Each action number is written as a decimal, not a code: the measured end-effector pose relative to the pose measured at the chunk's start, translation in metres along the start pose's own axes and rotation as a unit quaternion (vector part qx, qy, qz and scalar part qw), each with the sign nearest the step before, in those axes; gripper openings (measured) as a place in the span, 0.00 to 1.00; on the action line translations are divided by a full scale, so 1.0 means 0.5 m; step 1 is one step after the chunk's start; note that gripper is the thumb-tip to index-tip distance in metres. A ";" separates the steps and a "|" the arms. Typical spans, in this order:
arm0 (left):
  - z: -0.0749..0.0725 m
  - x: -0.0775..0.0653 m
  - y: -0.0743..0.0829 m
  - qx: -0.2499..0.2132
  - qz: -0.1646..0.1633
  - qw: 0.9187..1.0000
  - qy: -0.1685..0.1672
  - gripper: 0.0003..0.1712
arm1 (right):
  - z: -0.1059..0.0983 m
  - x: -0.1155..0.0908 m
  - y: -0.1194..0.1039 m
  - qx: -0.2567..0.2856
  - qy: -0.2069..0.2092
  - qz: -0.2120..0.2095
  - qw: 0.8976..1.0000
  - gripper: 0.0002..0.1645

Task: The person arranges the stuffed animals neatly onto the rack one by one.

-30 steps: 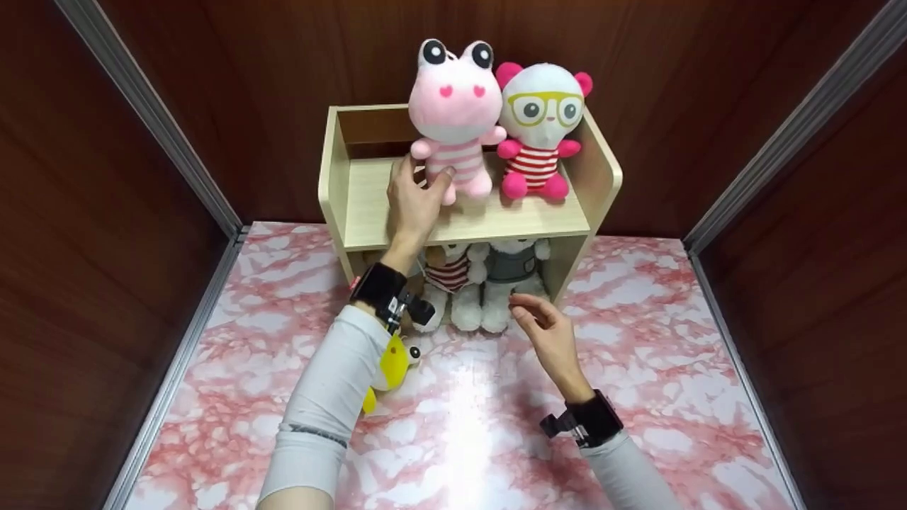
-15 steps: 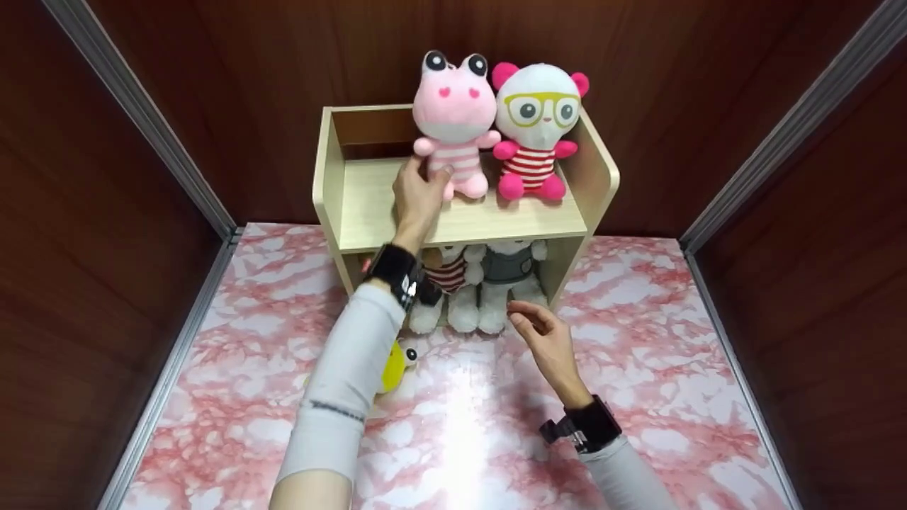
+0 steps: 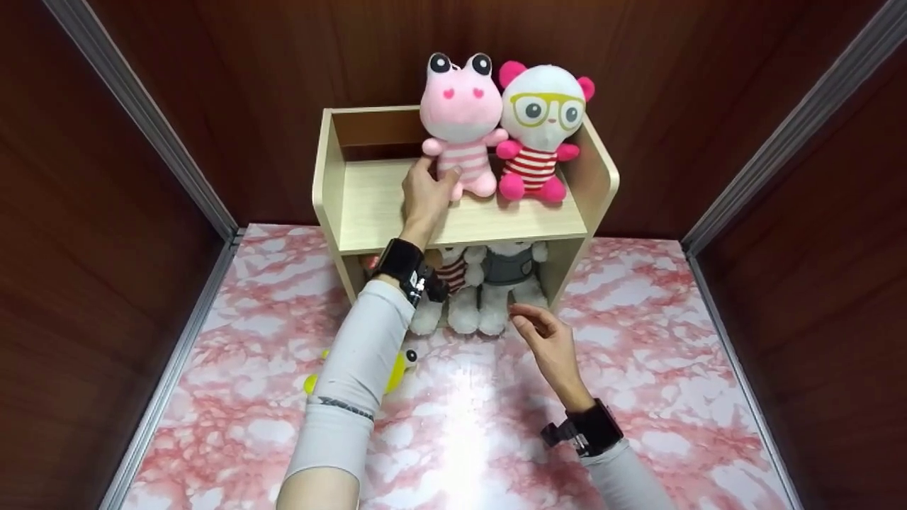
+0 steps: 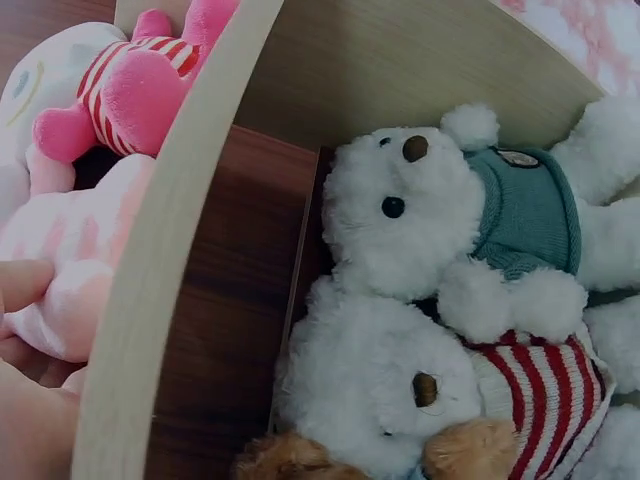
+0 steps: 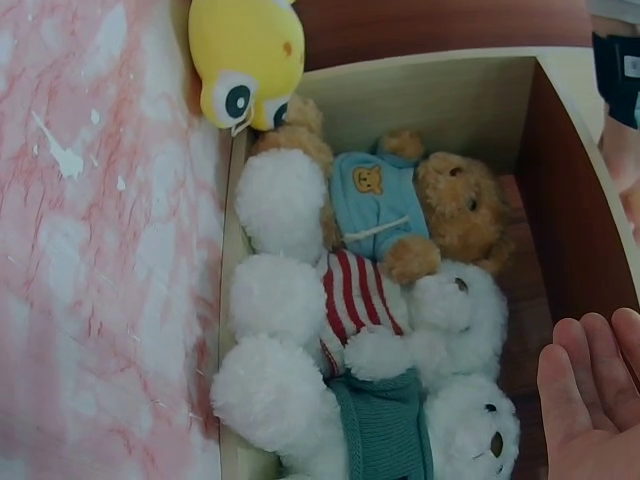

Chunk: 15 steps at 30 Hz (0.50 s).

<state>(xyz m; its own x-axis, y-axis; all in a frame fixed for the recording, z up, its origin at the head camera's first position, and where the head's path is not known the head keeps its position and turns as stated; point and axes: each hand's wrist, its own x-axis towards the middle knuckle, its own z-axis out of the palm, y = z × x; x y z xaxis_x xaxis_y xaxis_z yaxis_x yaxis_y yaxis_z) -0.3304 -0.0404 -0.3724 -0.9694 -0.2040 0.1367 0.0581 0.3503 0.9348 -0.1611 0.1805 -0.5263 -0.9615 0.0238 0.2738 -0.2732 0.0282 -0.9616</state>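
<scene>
My left hand (image 3: 427, 198) grips the lower body of a pink plush toy (image 3: 462, 113) with bulging eyes and heart-shaped nostrils, its thumb across the front. The toy is upright on the top level of a small wooden shelf (image 3: 354, 219). Close on its right sits a plush panda (image 3: 544, 113) with yellow glasses and a striped red body. Low in front of the shelf, my right hand (image 3: 555, 347) hovers with relaxed fingers and holds nothing. Three plush bears fill the lower level: a brown bear (image 5: 380, 200) in blue, a white bear in red stripes (image 5: 365, 300) and another in grey-green (image 5: 385, 430).
A yellow plush toy (image 5: 250, 55) with bulging eyes lies on the marbled pink floor (image 3: 638, 368), partly behind my left forearm in the head view. Dark wood walls (image 3: 248, 85) enclose the sides and back. The shelf's upright side panels (image 3: 601, 170) flank the toys.
The pink plush toy has come down a little and shifted right, closer to the panda, with my left hand still gripping it. My right hand has barely moved.
</scene>
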 end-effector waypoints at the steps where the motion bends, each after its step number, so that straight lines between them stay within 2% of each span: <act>1: -0.002 -0.001 -0.001 0.002 0.005 1.000 -0.002 0.32 | 0.001 0.000 -0.001 -0.001 -0.001 0.001 1.000 0.15; 9: -0.028 -0.021 -0.016 0.031 0.030 0.999 -0.018 0.36 | -0.001 0.001 0.005 -0.009 -0.002 0.011 1.000 0.16; 15: -0.062 -0.052 -0.029 0.012 0.054 0.998 -0.007 0.46 | 0.001 0.002 0.009 -0.015 0.007 0.018 1.000 0.16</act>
<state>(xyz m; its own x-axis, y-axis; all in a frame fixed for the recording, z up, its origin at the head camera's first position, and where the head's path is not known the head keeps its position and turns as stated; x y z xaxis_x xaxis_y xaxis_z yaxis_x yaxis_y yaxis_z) -0.2986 -0.0684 -0.3794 -0.9612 -0.1504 0.2311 0.1567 0.3916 0.9067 -0.1635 0.1799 -0.5304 -0.9699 0.0394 0.2405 -0.2380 0.0579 -0.9695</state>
